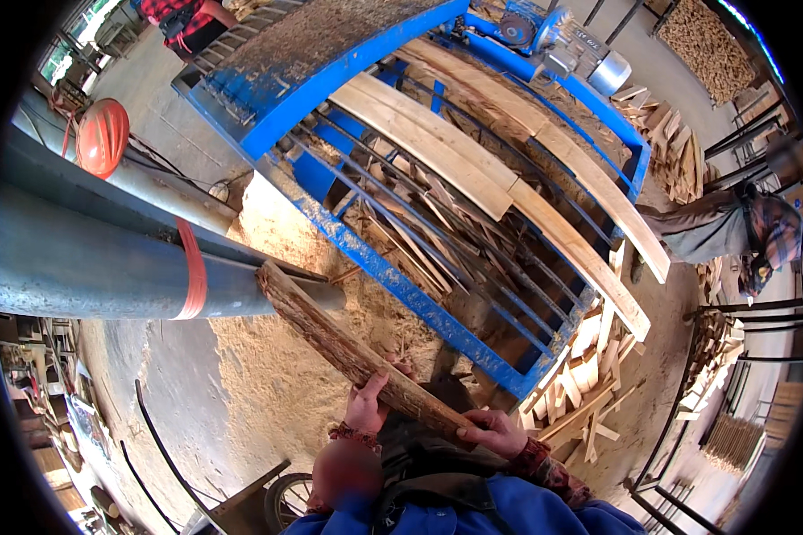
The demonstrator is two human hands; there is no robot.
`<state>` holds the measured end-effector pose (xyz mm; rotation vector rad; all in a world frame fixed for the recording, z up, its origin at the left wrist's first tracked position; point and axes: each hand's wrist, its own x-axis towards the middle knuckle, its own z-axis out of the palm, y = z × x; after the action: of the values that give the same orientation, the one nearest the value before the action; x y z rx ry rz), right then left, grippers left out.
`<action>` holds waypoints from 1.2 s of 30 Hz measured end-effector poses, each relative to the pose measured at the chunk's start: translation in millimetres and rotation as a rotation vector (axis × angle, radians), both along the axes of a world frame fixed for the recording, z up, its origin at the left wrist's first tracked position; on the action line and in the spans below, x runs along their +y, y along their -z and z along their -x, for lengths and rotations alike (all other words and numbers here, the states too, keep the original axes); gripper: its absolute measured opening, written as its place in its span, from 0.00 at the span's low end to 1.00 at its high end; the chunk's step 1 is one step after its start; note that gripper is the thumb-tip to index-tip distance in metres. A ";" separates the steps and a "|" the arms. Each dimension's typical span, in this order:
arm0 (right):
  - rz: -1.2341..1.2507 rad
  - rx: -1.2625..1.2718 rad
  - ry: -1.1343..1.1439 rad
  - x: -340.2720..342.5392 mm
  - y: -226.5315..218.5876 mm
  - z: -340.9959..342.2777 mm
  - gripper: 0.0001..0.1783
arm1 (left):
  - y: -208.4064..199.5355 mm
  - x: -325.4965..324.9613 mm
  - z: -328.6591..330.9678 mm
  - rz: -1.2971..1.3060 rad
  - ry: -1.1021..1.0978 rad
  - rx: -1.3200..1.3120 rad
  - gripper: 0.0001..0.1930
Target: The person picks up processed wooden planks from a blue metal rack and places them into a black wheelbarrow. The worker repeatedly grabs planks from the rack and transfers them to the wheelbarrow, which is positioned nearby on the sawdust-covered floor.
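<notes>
A long wooden slab with rough brown bark (pixel 339 349) slants across in front of me. Its far end reaches up and left, close to a grey metal post (pixel 134 272). My left hand (pixel 367 407) is closed around the slab's lower middle, thumb on top. At its near end my right hand (pixel 495 433) grips the slab, fingers wrapped over the tip. Beyond the slab stands a blue machine frame (pixel 339 245) with dark metal bars. Sawn pale boards (pixel 451 147) lie across those bars, some jutting past the frame's near right side.
Sawdust (pixel 259 374) covers the floor around the frame. An orange helmet (pixel 103 138) hangs by the post. Offcuts (pixel 589 374) are heaped at the frame's right corner. A cart wheel (pixel 290 501) is at lower left. One person (pixel 732 227) stands at right, another (pixel 187 22) at far left.
</notes>
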<state>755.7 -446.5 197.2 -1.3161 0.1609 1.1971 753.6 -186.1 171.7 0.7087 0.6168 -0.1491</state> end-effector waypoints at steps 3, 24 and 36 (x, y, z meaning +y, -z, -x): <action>0.126 -0.069 -0.096 7.3 33.3 28.8 0.26 | 12.5 10.5 12.8 0.005 0.051 0.081 0.19; 0.452 -0.211 0.226 121.9 381.0 -4.3 0.16 | 367.9 102.1 -3.5 -0.439 0.397 0.055 0.12; 0.929 -0.859 -0.139 16.6 617.0 -224.1 0.22 | 579.4 102.9 -111.9 -0.678 0.423 0.034 0.19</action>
<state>979.8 -429.9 -419.8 -2.5801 -0.0158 0.5446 865.4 -83.1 -407.7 1.4947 0.5409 -0.3518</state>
